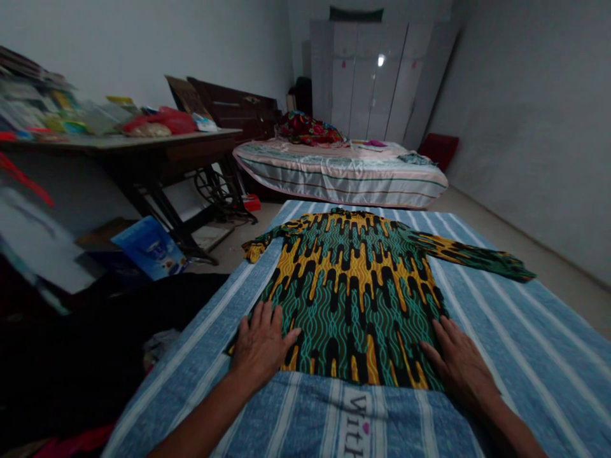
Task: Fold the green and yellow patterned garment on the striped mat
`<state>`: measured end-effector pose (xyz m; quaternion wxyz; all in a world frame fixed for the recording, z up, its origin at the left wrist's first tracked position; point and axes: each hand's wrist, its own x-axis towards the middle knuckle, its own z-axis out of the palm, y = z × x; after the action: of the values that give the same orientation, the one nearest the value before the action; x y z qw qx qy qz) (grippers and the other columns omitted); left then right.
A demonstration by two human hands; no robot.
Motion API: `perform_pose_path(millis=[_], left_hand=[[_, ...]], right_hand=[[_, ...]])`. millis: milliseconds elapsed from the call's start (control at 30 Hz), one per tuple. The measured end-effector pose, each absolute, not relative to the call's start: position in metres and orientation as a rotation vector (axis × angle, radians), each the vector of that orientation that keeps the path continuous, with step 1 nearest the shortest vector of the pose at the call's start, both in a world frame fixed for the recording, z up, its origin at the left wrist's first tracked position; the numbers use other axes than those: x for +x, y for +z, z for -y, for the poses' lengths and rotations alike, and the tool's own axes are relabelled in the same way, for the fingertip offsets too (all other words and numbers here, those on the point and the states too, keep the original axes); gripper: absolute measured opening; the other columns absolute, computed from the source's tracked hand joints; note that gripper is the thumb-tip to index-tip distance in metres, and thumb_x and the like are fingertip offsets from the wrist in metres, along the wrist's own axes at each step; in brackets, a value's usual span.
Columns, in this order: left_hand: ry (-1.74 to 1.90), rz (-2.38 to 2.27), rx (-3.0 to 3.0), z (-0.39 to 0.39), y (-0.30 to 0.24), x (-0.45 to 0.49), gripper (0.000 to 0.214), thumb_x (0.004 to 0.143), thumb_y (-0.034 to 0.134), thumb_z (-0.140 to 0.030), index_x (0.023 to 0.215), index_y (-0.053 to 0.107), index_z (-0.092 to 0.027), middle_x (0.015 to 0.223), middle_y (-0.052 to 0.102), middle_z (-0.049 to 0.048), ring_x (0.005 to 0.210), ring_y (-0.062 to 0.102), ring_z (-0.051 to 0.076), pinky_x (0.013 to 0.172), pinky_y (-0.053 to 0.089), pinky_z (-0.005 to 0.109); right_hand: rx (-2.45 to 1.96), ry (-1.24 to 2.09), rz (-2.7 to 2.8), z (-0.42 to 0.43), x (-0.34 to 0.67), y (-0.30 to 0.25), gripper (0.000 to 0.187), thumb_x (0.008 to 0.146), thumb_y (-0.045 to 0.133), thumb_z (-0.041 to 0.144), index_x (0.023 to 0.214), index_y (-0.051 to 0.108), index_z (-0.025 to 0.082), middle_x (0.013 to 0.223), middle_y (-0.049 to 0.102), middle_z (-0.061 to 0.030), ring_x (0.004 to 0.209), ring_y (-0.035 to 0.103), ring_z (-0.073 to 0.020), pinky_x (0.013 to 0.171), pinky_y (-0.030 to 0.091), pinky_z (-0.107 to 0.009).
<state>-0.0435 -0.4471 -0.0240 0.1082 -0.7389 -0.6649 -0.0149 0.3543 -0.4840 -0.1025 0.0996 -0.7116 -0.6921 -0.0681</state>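
A long-sleeved shirt (356, 286) in a green, yellow and black print lies spread flat on a blue and white striped sheet (515, 343), sleeves stretched out to both sides. My left hand (260, 346) rests flat on the shirt's near left corner, fingers stretched out. On the near right corner my right hand (461, 362) lies flat, fingers together and extended. Neither hand holds anything.
Beyond the sheet stands a second bed (344, 172) with a striped cover and a heap of red cloth (310, 129). A dark table (143, 149) piled with clutter is at the left, a white wardrobe (372, 83) at the back, a blue box (150, 248) on the floor.
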Motion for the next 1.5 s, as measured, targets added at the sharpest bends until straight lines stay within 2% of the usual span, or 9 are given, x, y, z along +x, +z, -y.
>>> perform_pose_path(millis=[100, 200, 500, 667, 867, 1067, 1200, 1367, 1500], left_hand=[[-0.038, 1.925, -2.259, 0.446, -0.026, -0.043, 0.059, 0.089, 0.039, -0.051, 0.131, 0.047, -0.011, 0.144, 0.038, 0.0171, 0.135, 0.03, 0.03, 0.106, 0.026, 0.049], [-0.002, 1.999, -2.301, 0.447, -0.026, -0.044, 0.06, 0.089, 0.038, -0.051, 0.132, 0.047, -0.01, 0.144, 0.039, 0.0152, 0.135, 0.031, 0.029, 0.106, 0.028, 0.046], [0.075, 2.077, -2.211, 0.455, -0.021, -0.049, 0.064, 0.087, 0.038, -0.056, 0.133, 0.047, -0.011, 0.143, 0.041, 0.0162, 0.135, 0.029, 0.035, 0.104, 0.028, 0.053], [0.061, 1.954, -2.162, 0.457, -0.019, -0.052, 0.064, 0.087, 0.037, -0.058, 0.118, 0.058, -0.007, 0.134, 0.048, 0.0222, 0.131, 0.033, 0.036, 0.102, 0.028, 0.052], [0.025, 1.868, -2.278, 0.455, -0.017, -0.055, 0.048, 0.09, 0.04, -0.047, 0.122, 0.054, -0.014, 0.135, 0.05, 0.0156, 0.127, 0.041, 0.031, 0.102, 0.027, 0.051], [0.026, 1.94, -2.178, 0.46, -0.002, -0.048, 0.047, 0.088, 0.041, -0.049, 0.1, 0.063, -0.009, 0.111, 0.061, 0.0198, 0.113, 0.049, 0.034, 0.093, 0.032, 0.05], [-0.044, 1.874, -2.281, 0.458, -0.002, -0.043, 0.038, 0.088, 0.045, -0.043, 0.106, 0.061, -0.013, 0.115, 0.06, 0.0149, 0.113, 0.049, 0.03, 0.093, 0.033, 0.045], [0.013, 1.992, -2.161, 0.459, 0.006, -0.044, 0.039, 0.087, 0.045, -0.044, 0.092, 0.064, -0.011, 0.095, 0.063, 0.0142, 0.097, 0.055, 0.032, 0.09, 0.033, 0.049], [-0.044, 1.974, -2.263, 0.459, 0.008, -0.042, 0.033, 0.087, 0.047, -0.04, 0.097, 0.063, -0.013, 0.105, 0.062, 0.0138, 0.107, 0.051, 0.03, 0.094, 0.031, 0.045]], right_hand=[[-2.109, -0.205, 2.045, 0.484, 0.355, -0.104, 0.065, 0.089, 0.028, 0.053, 0.133, 0.043, 0.008, 0.143, 0.038, -0.0179, 0.134, 0.03, -0.0292, 0.107, 0.03, -0.046], [-2.109, -0.215, 2.056, 0.484, 0.355, -0.103, 0.066, 0.089, 0.028, 0.055, 0.133, 0.043, 0.008, 0.142, 0.039, -0.0174, 0.134, 0.031, -0.0291, 0.107, 0.03, -0.046], [-2.109, -0.242, 2.04, 0.485, 0.351, -0.097, 0.067, 0.089, 0.025, 0.054, 0.131, 0.045, 0.006, 0.14, 0.041, -0.0183, 0.132, 0.034, -0.0294, 0.106, 0.03, -0.044], [-2.114, -0.224, 2.039, 0.484, 0.35, -0.097, 0.068, 0.089, 0.025, 0.055, 0.13, 0.047, 0.006, 0.14, 0.041, -0.0186, 0.131, 0.035, -0.0302, 0.105, 0.032, -0.044], [-2.083, -0.221, 2.044, 0.483, 0.354, -0.103, 0.067, 0.089, 0.025, 0.053, 0.131, 0.046, 0.004, 0.14, 0.041, -0.0194, 0.133, 0.033, -0.03, 0.105, 0.031, -0.044], [-2.064, -0.228, 2.055, 0.484, 0.357, -0.106, 0.064, 0.089, 0.026, 0.052, 0.13, 0.046, 0.007, 0.141, 0.04, -0.0184, 0.132, 0.033, -0.0294, 0.105, 0.032, -0.045], [-2.055, -0.228, 2.072, 0.483, 0.357, -0.104, 0.064, 0.089, 0.026, 0.053, 0.129, 0.046, 0.008, 0.139, 0.043, -0.0175, 0.131, 0.035, -0.03, 0.105, 0.032, -0.044], [-2.061, -0.228, 2.064, 0.483, 0.358, -0.108, 0.065, 0.088, 0.026, 0.054, 0.129, 0.047, 0.007, 0.139, 0.042, -0.0179, 0.131, 0.035, -0.03, 0.104, 0.034, -0.044], [-2.05, -0.246, 2.08, 0.484, 0.361, -0.111, 0.064, 0.089, 0.026, 0.052, 0.129, 0.047, 0.006, 0.139, 0.042, -0.0187, 0.131, 0.034, -0.0301, 0.104, 0.034, -0.045]])
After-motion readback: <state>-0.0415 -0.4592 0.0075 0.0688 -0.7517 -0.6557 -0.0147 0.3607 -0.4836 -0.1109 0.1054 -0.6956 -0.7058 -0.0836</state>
